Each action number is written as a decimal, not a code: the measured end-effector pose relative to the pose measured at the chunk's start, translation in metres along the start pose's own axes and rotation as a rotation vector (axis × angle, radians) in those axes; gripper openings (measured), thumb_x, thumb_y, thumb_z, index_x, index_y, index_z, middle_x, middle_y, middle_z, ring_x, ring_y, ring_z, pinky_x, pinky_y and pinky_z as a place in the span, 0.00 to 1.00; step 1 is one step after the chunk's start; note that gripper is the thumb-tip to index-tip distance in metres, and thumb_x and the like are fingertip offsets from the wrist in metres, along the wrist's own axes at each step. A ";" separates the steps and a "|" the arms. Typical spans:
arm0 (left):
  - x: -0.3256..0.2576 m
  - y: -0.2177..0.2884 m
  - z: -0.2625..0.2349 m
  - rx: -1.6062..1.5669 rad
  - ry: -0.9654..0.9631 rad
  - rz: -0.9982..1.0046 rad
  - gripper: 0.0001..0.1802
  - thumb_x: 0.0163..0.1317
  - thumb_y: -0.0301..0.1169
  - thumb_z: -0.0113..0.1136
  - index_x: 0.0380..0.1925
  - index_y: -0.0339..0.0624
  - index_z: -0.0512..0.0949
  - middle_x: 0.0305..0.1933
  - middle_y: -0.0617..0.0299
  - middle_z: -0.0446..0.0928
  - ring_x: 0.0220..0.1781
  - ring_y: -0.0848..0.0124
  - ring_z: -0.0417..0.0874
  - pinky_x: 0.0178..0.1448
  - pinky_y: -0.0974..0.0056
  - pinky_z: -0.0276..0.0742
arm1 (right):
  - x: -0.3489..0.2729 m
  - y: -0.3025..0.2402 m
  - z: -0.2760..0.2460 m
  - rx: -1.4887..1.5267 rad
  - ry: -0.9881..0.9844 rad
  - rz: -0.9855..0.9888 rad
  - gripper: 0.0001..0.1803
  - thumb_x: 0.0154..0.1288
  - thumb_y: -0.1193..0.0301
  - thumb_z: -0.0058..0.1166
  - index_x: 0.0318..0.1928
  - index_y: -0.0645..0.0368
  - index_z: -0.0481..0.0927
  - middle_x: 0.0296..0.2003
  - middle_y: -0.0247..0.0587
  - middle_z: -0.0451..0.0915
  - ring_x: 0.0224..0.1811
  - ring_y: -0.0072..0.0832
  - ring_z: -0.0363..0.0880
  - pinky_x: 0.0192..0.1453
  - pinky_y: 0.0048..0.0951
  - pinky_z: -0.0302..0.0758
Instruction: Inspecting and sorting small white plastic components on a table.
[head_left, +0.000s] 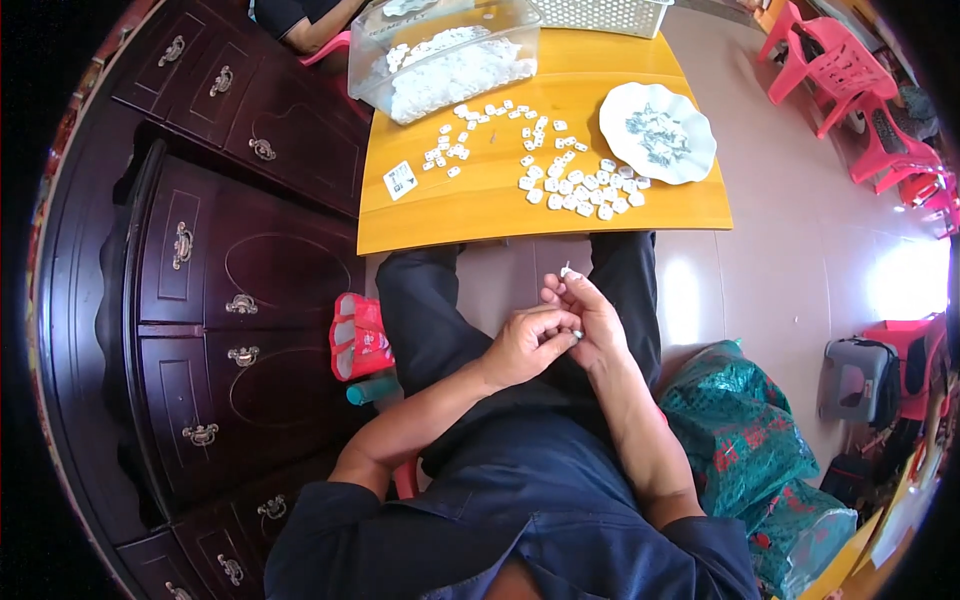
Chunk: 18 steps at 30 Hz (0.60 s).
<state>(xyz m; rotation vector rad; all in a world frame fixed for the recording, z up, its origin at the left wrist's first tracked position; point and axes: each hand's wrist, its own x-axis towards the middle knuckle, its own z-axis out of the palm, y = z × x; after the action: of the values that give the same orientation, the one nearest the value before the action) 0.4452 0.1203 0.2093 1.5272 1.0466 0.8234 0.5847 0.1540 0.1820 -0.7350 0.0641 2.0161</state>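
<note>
Above my lap, just short of the table edge, my two hands are close together. Between the fingertips of my right hand (596,318) is a small white piece (567,271) with a thin pin standing up from it. My left hand (528,346) is closed against the right palm, pinching a tiny pale piece (578,334) too small to name. Ahead on the yellow table (450,226) lie many small white plastic pieces with holes (586,190), some in a loose cluster. Beside them, a white scalloped plate (617,112) holds small grey metal bits (660,140).
A clear plastic tub (365,92) of white pieces stands at the back, beside a white perforated basket (600,16). A printed card (400,180) lies at the left. Dark cabinets (270,250), a red bag (358,338) and a green sack (735,420) flank me. Another person's arm (325,28) shows far left.
</note>
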 end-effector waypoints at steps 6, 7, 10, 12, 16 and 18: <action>-0.005 0.006 -0.010 -0.120 0.093 0.035 0.04 0.66 0.20 0.59 0.40 0.35 0.79 0.32 0.65 0.79 0.30 0.82 0.77 0.33 0.72 0.75 | -0.008 0.000 0.014 -0.205 -0.022 -0.161 0.05 0.74 0.72 0.52 0.44 0.59 0.78 0.39 0.39 0.84 0.39 0.24 0.82 0.48 0.25 0.79; -0.005 0.009 -0.018 -0.177 0.114 -0.007 0.04 0.67 0.21 0.59 0.40 0.35 0.79 0.31 0.65 0.79 0.30 0.82 0.77 0.33 0.73 0.75 | -0.008 0.000 0.013 -0.313 -0.022 -0.198 0.05 0.74 0.71 0.52 0.44 0.59 0.78 0.38 0.38 0.84 0.39 0.23 0.81 0.48 0.24 0.78; 0.004 0.013 -0.049 -0.162 0.208 0.017 0.10 0.69 0.21 0.56 0.49 0.35 0.78 0.34 0.66 0.79 0.32 0.82 0.78 0.37 0.74 0.77 | -0.009 0.002 0.015 -0.506 -0.066 -0.285 0.07 0.74 0.69 0.54 0.43 0.60 0.79 0.36 0.33 0.83 0.38 0.19 0.79 0.47 0.22 0.76; 0.013 0.014 -0.064 -0.125 0.259 0.042 0.11 0.69 0.21 0.57 0.50 0.34 0.77 0.36 0.64 0.80 0.32 0.81 0.80 0.37 0.74 0.78 | -0.011 0.005 0.018 -0.709 -0.125 -0.400 0.08 0.74 0.70 0.55 0.42 0.62 0.79 0.35 0.33 0.83 0.38 0.17 0.79 0.46 0.20 0.75; 0.014 0.014 -0.081 -0.110 0.242 0.062 0.10 0.69 0.23 0.59 0.49 0.33 0.79 0.35 0.63 0.81 0.31 0.81 0.80 0.36 0.74 0.78 | -0.009 0.010 0.016 -0.888 -0.125 -0.412 0.08 0.73 0.71 0.55 0.41 0.63 0.80 0.33 0.31 0.82 0.35 0.14 0.77 0.43 0.18 0.74; 0.012 0.014 -0.085 -0.056 0.220 0.030 0.09 0.69 0.24 0.58 0.47 0.33 0.80 0.35 0.63 0.82 0.31 0.81 0.80 0.35 0.74 0.78 | -0.009 0.012 0.017 -1.005 -0.161 -0.405 0.08 0.72 0.70 0.56 0.40 0.63 0.80 0.30 0.30 0.82 0.32 0.13 0.75 0.39 0.18 0.73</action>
<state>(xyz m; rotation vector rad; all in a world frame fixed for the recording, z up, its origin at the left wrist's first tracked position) 0.3758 0.1627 0.2402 1.4311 1.1521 1.0511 0.5709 0.1462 0.1977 -1.0669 -1.1667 1.6221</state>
